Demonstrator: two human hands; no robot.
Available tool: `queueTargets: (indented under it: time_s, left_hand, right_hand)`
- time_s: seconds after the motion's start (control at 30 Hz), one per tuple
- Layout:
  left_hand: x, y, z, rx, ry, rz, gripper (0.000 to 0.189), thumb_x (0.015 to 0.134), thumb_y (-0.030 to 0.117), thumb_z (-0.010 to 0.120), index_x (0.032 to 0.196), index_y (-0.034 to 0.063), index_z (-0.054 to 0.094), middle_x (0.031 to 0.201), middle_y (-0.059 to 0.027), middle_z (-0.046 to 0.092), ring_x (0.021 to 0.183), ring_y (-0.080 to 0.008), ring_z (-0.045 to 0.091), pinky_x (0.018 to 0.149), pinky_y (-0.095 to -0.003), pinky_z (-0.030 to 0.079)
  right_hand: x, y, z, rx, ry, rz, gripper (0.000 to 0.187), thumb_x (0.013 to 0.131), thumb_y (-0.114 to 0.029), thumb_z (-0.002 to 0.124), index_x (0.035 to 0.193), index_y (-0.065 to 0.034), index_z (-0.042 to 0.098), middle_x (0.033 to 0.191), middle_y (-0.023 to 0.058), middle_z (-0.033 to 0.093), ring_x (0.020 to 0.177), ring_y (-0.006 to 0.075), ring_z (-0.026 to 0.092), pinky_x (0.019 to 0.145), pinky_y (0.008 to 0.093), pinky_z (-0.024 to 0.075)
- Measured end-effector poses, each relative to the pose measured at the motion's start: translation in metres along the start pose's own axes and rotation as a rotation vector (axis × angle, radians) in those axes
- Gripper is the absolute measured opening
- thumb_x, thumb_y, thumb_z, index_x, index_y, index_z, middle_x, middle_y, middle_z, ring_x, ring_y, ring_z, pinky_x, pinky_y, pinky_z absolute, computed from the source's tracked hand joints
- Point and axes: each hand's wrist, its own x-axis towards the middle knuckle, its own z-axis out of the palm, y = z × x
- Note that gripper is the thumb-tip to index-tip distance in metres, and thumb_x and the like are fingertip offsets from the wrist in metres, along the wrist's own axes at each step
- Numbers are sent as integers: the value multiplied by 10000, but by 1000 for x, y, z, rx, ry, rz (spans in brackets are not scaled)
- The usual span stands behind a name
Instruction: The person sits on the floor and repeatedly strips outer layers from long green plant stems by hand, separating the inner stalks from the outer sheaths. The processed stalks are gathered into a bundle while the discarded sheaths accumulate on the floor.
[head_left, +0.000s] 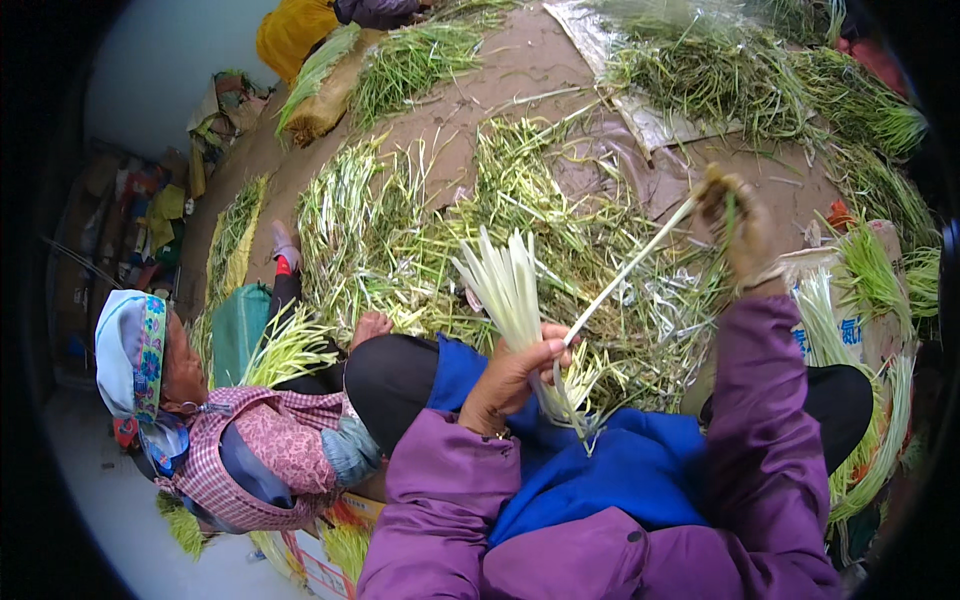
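Observation:
In my left hand (521, 367) is a bundle of pale garlic chives or similar stalks (506, 292), white ends fanned upward and yellowish tips drooping over the blue apron (600, 480) on my lap. One long whitish stalk (630, 270) runs slantwise from my left fingers to my raised right hand (739, 225). The right hand is blurred; its fingers close on the stalk's far end with some brownish and green strands. Behind both hands lies a wide heap of loose green and yellow stalks and leaf scraps (525, 195).
A person in a checked vest (232, 465) sits close at my left, beside a green box-shaped thing (238, 322). Stalks lie across a printed sack (885, 330) at my right. Farther off are more heaps of greens (697, 82), a rolled sack (326, 105) and another person in yellow (296, 34).

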Motion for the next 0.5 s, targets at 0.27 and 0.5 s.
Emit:
queueTargets:
  time_s: [0.27,0.5]
  left_hand:
    - [-10,11,-17,-238,-109,72,237,820,140,584,977,-38,586,710,-47,586,527,-65,449,536,-203,412]
    - [-3,18,-31,-470,-10,251,256,861,152,531,1058,-11,517,758,-23,543,576,-78,461,587,-271,445]
  right_hand:
    - [39,-17,-172,449,274,-102,251,904,-142,505,1084,11,591,1014,108,639,900,210,612,807,341,522]
    - [10,24,-143,-403,94,339,194,791,-229,648,901,-70,661,735,26,630,565,102,533,494,206,396]
